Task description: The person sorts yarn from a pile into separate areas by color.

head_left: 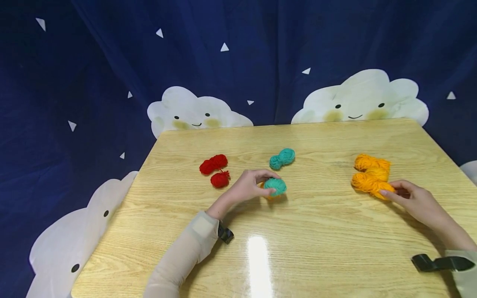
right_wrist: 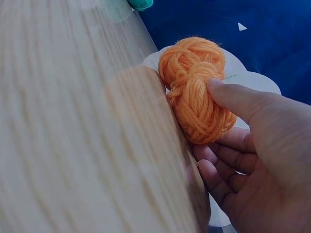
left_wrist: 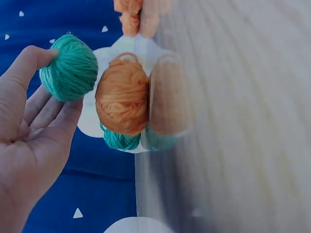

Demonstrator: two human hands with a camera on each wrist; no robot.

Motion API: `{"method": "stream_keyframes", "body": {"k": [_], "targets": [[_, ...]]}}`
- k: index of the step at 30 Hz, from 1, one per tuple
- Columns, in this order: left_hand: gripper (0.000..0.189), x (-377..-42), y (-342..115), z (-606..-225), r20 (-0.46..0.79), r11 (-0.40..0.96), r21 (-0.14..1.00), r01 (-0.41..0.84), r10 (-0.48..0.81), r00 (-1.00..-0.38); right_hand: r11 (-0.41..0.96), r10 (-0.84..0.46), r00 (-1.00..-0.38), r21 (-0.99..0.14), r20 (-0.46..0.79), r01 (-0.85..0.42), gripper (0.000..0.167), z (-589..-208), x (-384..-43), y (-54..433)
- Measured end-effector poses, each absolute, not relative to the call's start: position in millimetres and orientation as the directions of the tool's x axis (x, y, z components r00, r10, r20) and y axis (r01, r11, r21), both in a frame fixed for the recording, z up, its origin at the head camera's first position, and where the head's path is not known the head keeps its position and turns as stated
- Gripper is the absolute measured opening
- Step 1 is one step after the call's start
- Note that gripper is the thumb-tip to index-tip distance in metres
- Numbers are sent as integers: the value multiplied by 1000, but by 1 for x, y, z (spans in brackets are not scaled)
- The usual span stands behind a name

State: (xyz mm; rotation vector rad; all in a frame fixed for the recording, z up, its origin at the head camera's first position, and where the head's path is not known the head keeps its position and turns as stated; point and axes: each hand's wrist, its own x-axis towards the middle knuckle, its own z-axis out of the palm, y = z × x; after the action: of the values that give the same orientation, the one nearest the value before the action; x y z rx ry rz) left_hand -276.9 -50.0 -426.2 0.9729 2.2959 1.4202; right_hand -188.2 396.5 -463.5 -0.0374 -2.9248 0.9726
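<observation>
My left hand pinches a teal yarn ball between thumb and fingers, held off the table in the left wrist view. Just beside and partly behind it in the head view, an orange yarn ball rests on the table, apart from my fingers. Over on the right, my right hand grips the near end of an orange yarn skein, with the thumb on top and fingers underneath. That skein is pinched in at its middle. A second orange skein lies right behind it.
A teal skein lies farther back on the wooden table. To the left are a red skein and a small red yarn ball. A dark blue curtain with white clouds hangs behind the table.
</observation>
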Motion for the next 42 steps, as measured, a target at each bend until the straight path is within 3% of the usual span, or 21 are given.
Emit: {"method": "stream_keyframes", "body": {"k": [7, 15, 25, 42], "targets": [[36, -287, -51, -427, 128, 293, 883, 367, 601, -789, 804, 48, -998, -594, 40, 15, 50, -464, -189, 396], [34, -297, -51, -429, 117, 344, 894, 289, 443, -889, 810, 58, -998, -586, 32, 28, 52, -465, -189, 396], [33, -307, -47, -430, 129, 425, 876, 227, 248, -960, 807, 58, -998, -589, 27, 31, 52, -464, -189, 396], [31, -329, -30, -435, 168, 489, 854, 181, 71, -983, 803, 41, -997, -596, 72, -10, 47, -466, -188, 398]]}}
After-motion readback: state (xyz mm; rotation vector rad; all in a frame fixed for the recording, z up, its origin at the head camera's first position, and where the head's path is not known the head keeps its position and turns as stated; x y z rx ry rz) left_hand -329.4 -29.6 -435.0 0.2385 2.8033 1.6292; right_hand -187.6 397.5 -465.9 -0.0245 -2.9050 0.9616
